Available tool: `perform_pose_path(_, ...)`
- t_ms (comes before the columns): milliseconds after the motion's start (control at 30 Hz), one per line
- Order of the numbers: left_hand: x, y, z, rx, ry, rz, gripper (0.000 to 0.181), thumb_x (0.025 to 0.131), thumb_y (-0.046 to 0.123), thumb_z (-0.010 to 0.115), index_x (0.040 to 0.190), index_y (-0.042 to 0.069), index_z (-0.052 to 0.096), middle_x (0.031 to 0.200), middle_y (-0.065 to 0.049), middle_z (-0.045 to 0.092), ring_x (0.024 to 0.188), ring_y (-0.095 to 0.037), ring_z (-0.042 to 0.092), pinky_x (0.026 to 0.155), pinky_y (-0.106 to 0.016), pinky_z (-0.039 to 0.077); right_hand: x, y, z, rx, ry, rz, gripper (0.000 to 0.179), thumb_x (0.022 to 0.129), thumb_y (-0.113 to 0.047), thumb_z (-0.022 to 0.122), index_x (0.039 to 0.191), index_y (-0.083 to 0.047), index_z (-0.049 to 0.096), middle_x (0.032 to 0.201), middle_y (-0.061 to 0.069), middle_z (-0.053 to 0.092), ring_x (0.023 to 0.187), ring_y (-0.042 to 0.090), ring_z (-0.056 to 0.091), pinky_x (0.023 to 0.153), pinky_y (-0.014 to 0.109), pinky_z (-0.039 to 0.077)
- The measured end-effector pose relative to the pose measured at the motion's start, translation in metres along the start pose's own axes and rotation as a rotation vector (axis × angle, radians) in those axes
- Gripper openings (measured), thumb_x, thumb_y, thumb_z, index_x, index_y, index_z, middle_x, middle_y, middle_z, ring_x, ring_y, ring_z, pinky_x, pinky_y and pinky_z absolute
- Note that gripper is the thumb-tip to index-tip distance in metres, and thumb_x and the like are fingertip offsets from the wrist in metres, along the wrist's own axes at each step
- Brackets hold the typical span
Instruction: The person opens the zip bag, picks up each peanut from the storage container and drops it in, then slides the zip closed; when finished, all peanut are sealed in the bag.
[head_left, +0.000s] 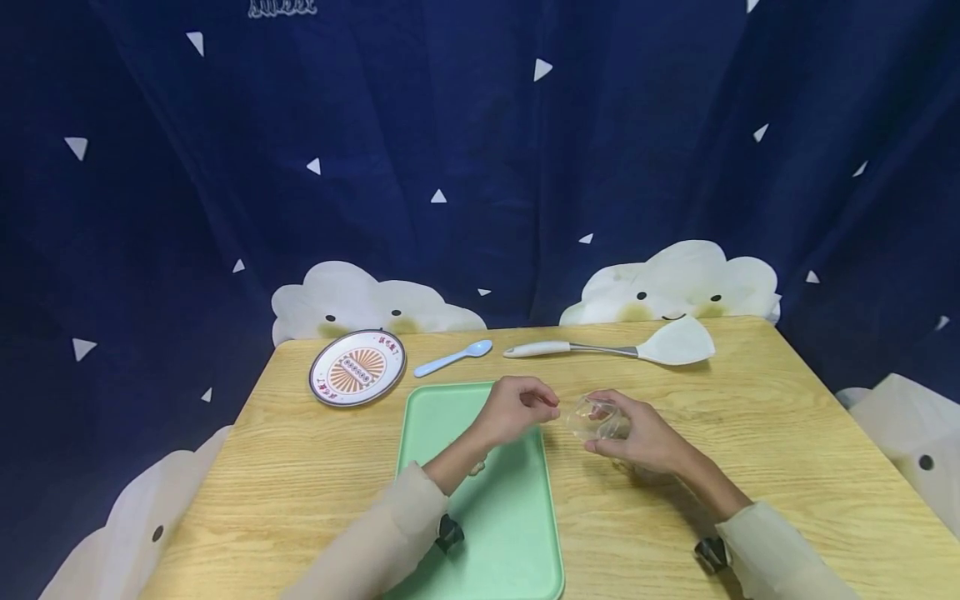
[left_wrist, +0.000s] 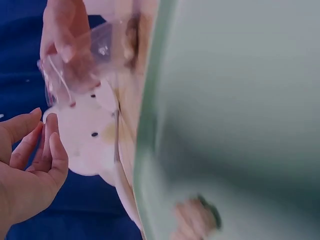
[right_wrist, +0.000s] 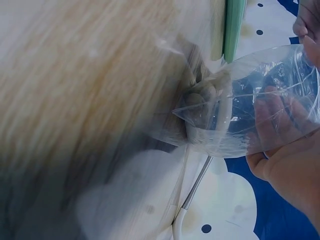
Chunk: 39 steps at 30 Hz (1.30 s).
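My right hand (head_left: 637, 429) holds a clear plastic bag (head_left: 588, 419) near its mouth. In the right wrist view the bag (right_wrist: 240, 110) spreads out wide, with brownish lumps (right_wrist: 200, 97) at its lower end; their kind is unclear. Just left of the bag is my left hand (head_left: 517, 408), fingers bent loosely, thumb apart from them and nothing seen between. Below the left forearm lies a green tray (head_left: 517, 533). Small tan, lumpy pieces (head_left: 477, 467) rest on it, partly hidden by the arm and blurred in the left wrist view.
Toward the back of the wooden table (head_left: 750, 433) lie a round patterned plate (head_left: 357, 367), a light blue spoon (head_left: 453, 357) and a white spatula (head_left: 607, 347) with a metal shaft. A dark blue curtain (head_left: 480, 125) with white triangles and clouds hangs behind.
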<state>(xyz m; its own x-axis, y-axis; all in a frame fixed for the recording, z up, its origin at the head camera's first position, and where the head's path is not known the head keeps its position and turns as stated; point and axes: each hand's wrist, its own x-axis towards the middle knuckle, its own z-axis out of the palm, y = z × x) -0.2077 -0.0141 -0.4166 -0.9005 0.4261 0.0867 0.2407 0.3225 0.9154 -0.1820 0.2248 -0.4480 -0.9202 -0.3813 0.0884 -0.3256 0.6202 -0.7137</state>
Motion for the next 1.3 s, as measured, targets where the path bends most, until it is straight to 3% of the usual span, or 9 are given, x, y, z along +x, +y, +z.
perform_pose_path(100, -0.005, -0.007, -0.012, 0.028, -0.001, -0.014, 0.008, 0.082, 0.010, 0.073, 0.089, 0.007, 0.072, 0.090, -0.007, 0.071, 0.074, -0.008, 0.063, 0.063, -0.021, 0.051, 0.000, 0.000, 0.000, -0.005, 0.004, 0.006, 0.066, 0.077, -0.040, 0.077, 0.131, -0.013, 0.050, 0.109, 0.005, 0.065, 0.105, 0.026, 0.059, 0.079, 0.035, 0.047)
perform_pose_path(433, -0.020, -0.029, -0.053, 0.174, 0.008, -0.058, 0.015, 0.083, 0.013, 0.072, 0.095, 0.003, 0.071, 0.090, -0.005, 0.071, 0.081, -0.014, 0.065, 0.067, -0.025, 0.051, 0.000, 0.000, 0.001, 0.017, -0.001, -0.004, 0.066, 0.077, -0.039, 0.077, 0.131, -0.013, 0.050, 0.109, 0.005, 0.065, 0.103, 0.025, 0.059, 0.071, 0.025, 0.048)
perform_pose_path(667, -0.029, -0.053, -0.071, 0.223, 0.043, -0.135, 0.012, 0.081, 0.008, 0.073, 0.091, 0.003, 0.071, 0.088, -0.006, 0.071, 0.073, -0.012, 0.064, 0.067, -0.025, 0.050, 0.000, 0.001, 0.002, 0.009, -0.001, -0.006, 0.066, 0.077, -0.039, 0.077, 0.131, -0.013, 0.051, 0.109, 0.006, 0.065, 0.104, 0.026, 0.059, 0.071, 0.025, 0.048)
perform_pose_path(800, -0.034, -0.062, -0.074, 0.247, 0.018, -0.184, 0.012, 0.079, 0.008, 0.074, 0.090, 0.003, 0.071, 0.085, -0.007, 0.071, 0.072, -0.011, 0.062, 0.066, -0.025, 0.050, 0.000, 0.001, 0.003, 0.008, 0.010, -0.006, 0.066, 0.076, -0.039, 0.078, 0.131, -0.013, 0.051, 0.109, 0.006, 0.066, 0.104, 0.025, 0.059, 0.072, 0.025, 0.048)
perform_pose_path(1000, -0.036, -0.072, -0.072, 0.320, -0.021, -0.199, 0.011, 0.077, 0.009, 0.076, 0.085, 0.004, 0.072, 0.078, -0.003, 0.069, 0.071, -0.010, 0.059, 0.064, -0.024, 0.047, -0.001, -0.002, 0.001, 0.007, 0.014, 0.005, 0.066, 0.076, -0.037, 0.078, 0.131, -0.013, 0.051, 0.108, 0.005, 0.065, 0.101, 0.023, 0.059, 0.072, 0.026, 0.047)
perform_pose_path(1300, -0.036, -0.073, -0.066, 0.361, -0.026, -0.210, 0.006, 0.076, 0.005, 0.076, 0.079, 0.004, 0.071, 0.073, -0.002, 0.067, 0.067, -0.010, 0.056, 0.060, -0.023, 0.046, -0.001, -0.003, -0.001, 0.003, 0.004, 0.025, 0.067, 0.076, -0.038, 0.078, 0.132, -0.012, 0.050, 0.109, 0.006, 0.065, 0.105, 0.026, 0.059, 0.079, 0.033, 0.046)
